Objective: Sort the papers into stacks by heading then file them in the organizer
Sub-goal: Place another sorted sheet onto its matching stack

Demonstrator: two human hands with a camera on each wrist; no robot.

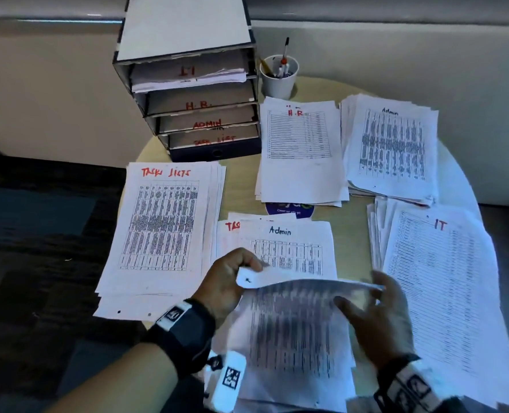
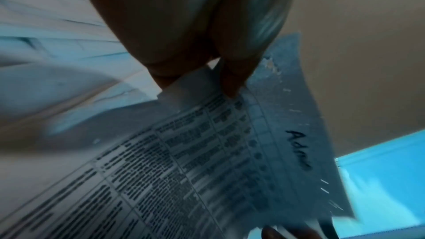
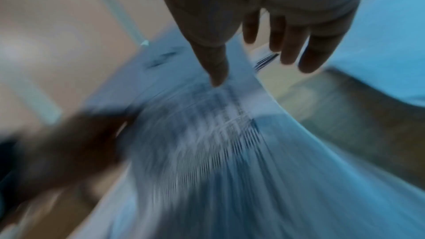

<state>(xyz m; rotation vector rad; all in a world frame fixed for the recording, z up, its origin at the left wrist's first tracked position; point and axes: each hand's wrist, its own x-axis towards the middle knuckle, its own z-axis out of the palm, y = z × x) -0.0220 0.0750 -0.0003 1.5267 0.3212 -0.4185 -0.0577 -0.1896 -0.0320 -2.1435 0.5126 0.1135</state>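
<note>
My left hand (image 1: pixel 244 268) pinches the top left corner of a printed sheet (image 1: pixel 292 323) that is lifted and curled over the near pile. In the left wrist view this sheet (image 2: pixel 207 152) is headed "Admin" and sits between thumb and finger of my left hand (image 2: pixel 197 79). My right hand (image 1: pixel 363 293) lays its thumb on the sheet's right edge. Its other fingers (image 3: pixel 289 46) are straight and apart from the sheet (image 3: pixel 207 143). Sorted stacks lie around: Task Lists (image 1: pixel 161 231), H.R. (image 1: pixel 301 153), Admin (image 1: pixel 393 147), IT (image 1: pixel 444 281). The organizer (image 1: pixel 193 93) stands at the back.
The near pile (image 1: pixel 289 248) shows an Admin sheet on top and a Task sheet under it. A white cup of pens (image 1: pixel 278 76) stands right of the organizer. A blue round sticker (image 1: pixel 289 208) lies on the round wooden table (image 1: pixel 241 186). Dark carpet lies to the left.
</note>
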